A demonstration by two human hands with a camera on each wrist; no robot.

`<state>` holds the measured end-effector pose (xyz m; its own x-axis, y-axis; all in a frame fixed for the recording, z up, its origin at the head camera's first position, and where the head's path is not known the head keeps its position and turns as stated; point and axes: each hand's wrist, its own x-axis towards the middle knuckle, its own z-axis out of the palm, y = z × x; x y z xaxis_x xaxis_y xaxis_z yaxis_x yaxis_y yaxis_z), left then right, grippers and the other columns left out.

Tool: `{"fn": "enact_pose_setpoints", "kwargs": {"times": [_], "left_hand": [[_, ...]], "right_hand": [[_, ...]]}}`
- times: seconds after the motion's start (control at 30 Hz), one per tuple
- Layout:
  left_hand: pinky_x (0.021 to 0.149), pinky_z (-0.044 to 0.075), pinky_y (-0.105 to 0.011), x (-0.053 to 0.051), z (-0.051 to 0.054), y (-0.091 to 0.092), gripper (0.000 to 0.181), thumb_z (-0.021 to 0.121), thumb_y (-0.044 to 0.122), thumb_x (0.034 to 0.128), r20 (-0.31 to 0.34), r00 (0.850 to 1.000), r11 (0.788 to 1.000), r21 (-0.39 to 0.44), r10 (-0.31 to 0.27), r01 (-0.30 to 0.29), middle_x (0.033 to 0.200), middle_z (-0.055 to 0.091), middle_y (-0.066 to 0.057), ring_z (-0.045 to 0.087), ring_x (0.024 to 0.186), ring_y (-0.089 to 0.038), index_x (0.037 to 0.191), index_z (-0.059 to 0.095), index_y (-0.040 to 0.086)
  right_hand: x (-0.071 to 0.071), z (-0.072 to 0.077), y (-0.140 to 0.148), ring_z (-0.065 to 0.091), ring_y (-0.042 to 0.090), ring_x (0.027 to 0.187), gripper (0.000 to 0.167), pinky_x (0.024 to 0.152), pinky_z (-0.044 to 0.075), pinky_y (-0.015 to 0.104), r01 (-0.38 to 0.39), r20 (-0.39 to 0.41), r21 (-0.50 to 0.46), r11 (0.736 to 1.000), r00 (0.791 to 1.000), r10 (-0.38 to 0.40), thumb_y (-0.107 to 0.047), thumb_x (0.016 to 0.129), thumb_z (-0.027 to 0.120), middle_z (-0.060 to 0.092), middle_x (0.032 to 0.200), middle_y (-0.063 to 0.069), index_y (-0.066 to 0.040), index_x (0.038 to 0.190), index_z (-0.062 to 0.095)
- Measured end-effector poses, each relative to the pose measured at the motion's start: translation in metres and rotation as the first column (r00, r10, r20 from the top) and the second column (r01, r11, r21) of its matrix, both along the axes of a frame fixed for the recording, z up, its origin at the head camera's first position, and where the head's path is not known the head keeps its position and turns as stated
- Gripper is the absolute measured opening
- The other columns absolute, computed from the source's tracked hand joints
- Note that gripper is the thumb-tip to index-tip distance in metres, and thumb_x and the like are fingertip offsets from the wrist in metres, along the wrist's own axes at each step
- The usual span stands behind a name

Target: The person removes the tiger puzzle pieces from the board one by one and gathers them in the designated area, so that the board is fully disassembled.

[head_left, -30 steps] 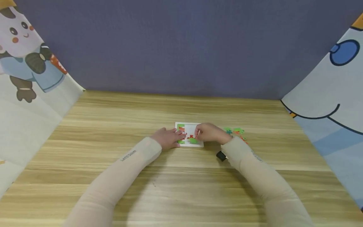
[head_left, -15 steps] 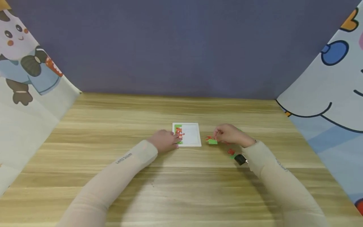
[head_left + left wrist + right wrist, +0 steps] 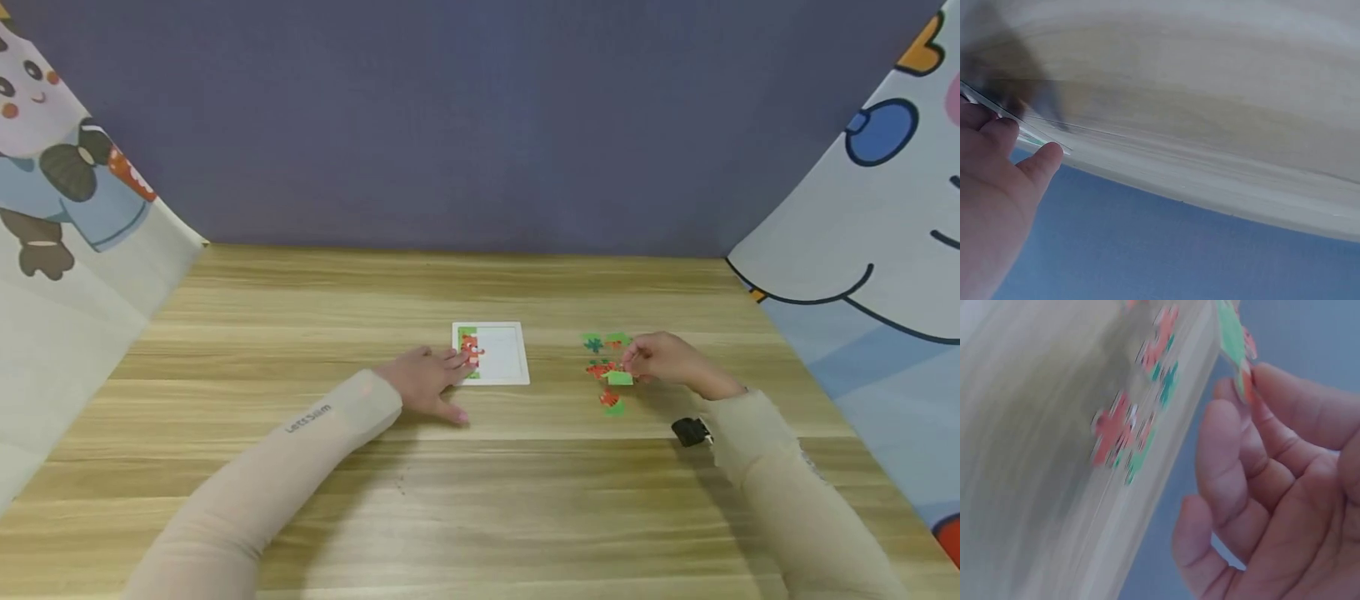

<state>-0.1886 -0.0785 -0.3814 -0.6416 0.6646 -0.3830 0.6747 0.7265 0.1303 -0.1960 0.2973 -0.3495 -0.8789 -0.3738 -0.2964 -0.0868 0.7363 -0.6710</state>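
Observation:
My left hand (image 3: 422, 382) lies flat with its fingers spread over the lower left of a small white puzzle tray (image 3: 524, 354). Along the tray's left side is a column of joined puzzle pieces (image 3: 469, 343) with a red animal on green, partly under the fingertips. To the right of the tray, my right hand (image 3: 671, 362) pinches a green and red puzzle piece (image 3: 1232, 337) between thumb and fingers, raised above the table in the right wrist view. Beneath and beside it lie loose puzzle pieces (image 3: 594, 343). Only a sliver of the tray shows in the left wrist view.
Wooden tabletop (image 3: 495, 500) surrounds the tray, with a dark blue-grey panel (image 3: 465, 125) behind it. Cartoon-printed cloths (image 3: 840, 250) stand at both sides. A black device (image 3: 690, 432) is at my right wrist.
My right hand has moved right, from over the tray to the loose pieces, carrying the green and red puzzle piece out. My left thumb has spread away from the tray.

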Motion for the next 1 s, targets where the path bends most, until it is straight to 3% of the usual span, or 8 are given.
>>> {"fn": "enact_pose_setpoints", "kwargs": {"times": [0.2, 0.47, 0.8, 1.0], "left_hand": [[0.113, 0.019, -0.052, 0.002, 0.002, -0.001, 0.089, 0.047, 0.067, 0.0888, -0.022, 0.999, 1.0, -0.02, -0.023, 0.022, 0.158, 0.018, -0.009, 0.017, 0.144, -0.025, 0.153, 0.022, 0.011], [0.114, 0.016, -0.052, 0.006, 0.006, -0.001, 0.089, 0.045, 0.066, 0.0907, 0.007, 1.0, 0.999, -0.038, -0.03, 0.03, 0.159, 0.011, -0.008, 0.01, 0.146, -0.025, 0.155, 0.014, 0.012], [0.115, 0.015, -0.051, 0.007, 0.003, -0.001, 0.088, 0.043, 0.067, 0.0907, 0.02, 0.999, 0.998, -0.053, -0.025, 0.026, 0.16, 0.009, -0.005, 0.008, 0.146, -0.023, 0.155, 0.011, 0.016], [0.114, 0.016, -0.051, 0.006, 0.001, 0.001, 0.088, 0.043, 0.068, 0.0902, 0.002, 0.999, 0.998, -0.06, -0.035, 0.035, 0.16, 0.01, -0.005, 0.009, 0.146, -0.022, 0.155, 0.013, 0.017]], "right_hand": [[0.006, 0.001, 0.02, 0.057, 0.017, 0.071, 0.013, 0.064, 0.051, 0.034, 0.019, 0.03, -0.017, 1.0, 0.999, -0.018, -0.001, 0.094, 0.054, 0.063, 0.085, 0.005, 0.01, 0.098, 0.059], [0.011, 0.003, 0.036, 0.058, 0.009, 0.078, 0.015, 0.066, 0.053, 0.027, 0.021, 0.129, -0.026, 0.999, 0.992, -0.017, -0.001, 0.094, 0.054, 0.063, 0.087, -0.001, 0.012, 0.1, 0.059], [0.018, 0.0, 0.045, 0.052, 0.007, 0.066, 0.015, 0.058, 0.046, 0.022, 0.008, 0.212, -0.07, 0.998, 0.977, 0.007, -0.002, 0.093, 0.055, 0.058, 0.08, -0.002, 0.012, 0.099, 0.058], [0.022, -0.001, 0.048, 0.046, 0.006, 0.059, 0.016, 0.054, 0.04, 0.02, -0.019, 0.187, -0.077, 0.997, 0.982, 0.033, -0.003, 0.093, 0.056, 0.053, 0.074, -0.003, 0.013, 0.098, 0.058]]}}
